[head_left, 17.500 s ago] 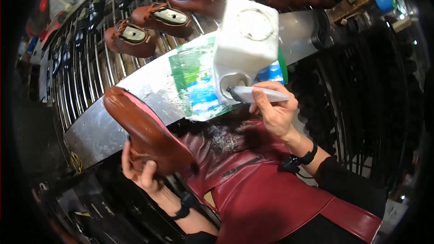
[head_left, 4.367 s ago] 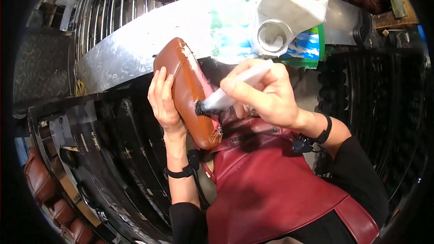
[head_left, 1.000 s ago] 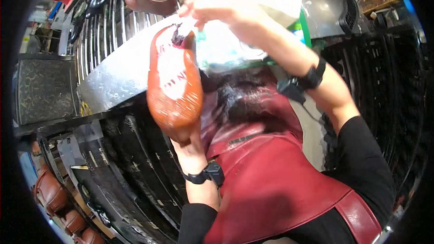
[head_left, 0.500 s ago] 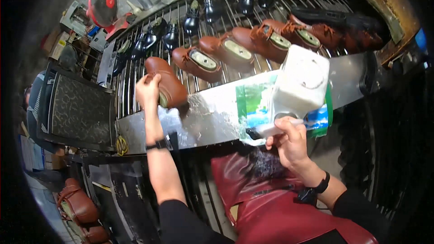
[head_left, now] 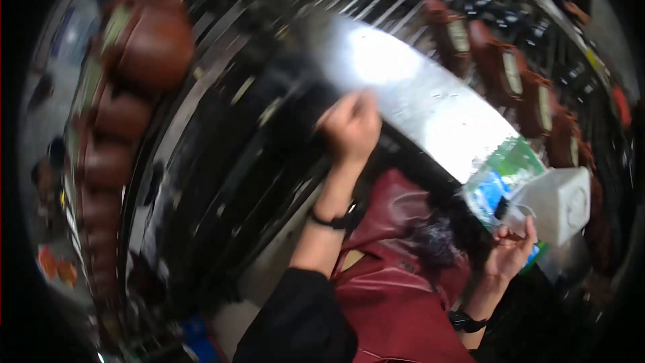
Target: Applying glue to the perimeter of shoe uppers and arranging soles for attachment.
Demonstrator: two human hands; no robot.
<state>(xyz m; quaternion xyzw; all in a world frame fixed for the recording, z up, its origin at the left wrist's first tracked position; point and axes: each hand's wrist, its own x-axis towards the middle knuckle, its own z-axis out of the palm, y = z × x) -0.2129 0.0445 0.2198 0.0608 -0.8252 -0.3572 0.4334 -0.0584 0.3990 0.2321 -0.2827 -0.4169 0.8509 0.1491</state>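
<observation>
Two hands show. The left hand [head_left: 349, 128], fingers curled together, rests at the metal shelf [head_left: 416, 101]. The right hand [head_left: 510, 250] pinches a brush [head_left: 505, 210] beside the white jug [head_left: 554, 205].

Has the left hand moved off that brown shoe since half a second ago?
Yes. The left hand now sits empty at the shiny metal bench edge, nearer the white jug.

A shoe workshop: rows of brown leather shoes [head_left: 531, 87] sit on a slatted metal rack along the far edge of a shiny metal workbench [head_left: 416, 94], more brown shoes [head_left: 151, 44] are shelved at the left, and the person wears a dark red leather apron [head_left: 396, 282]
</observation>
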